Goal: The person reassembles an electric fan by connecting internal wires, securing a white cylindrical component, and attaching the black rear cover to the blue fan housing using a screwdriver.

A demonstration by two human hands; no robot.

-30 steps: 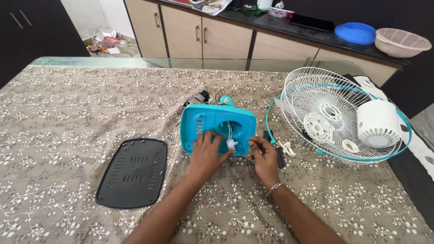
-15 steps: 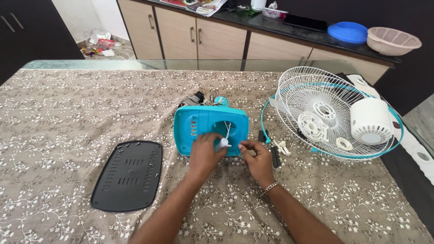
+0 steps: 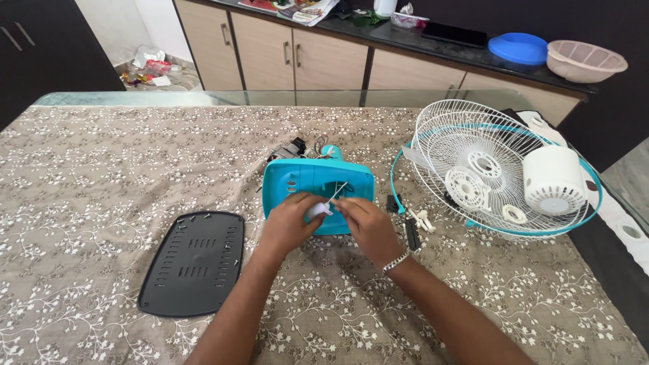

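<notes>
Plate [image 3: 193, 262] left of housing [image 3: 318, 184]

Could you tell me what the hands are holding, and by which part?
Both the left hand and right hand pinch a small white part on wires, over the teal base.

Hands [image 3: 331, 223] pinch white plug [image 3: 316, 211]

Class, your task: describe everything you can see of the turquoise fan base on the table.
The turquoise fan base looks like glossy plastic: a rounded rectangular shell, tilted up on the patterned tablecloth, with slots at its left and a central opening. Thin white wires come out of the opening. The left hand and right hand rest against its lower front.
</notes>
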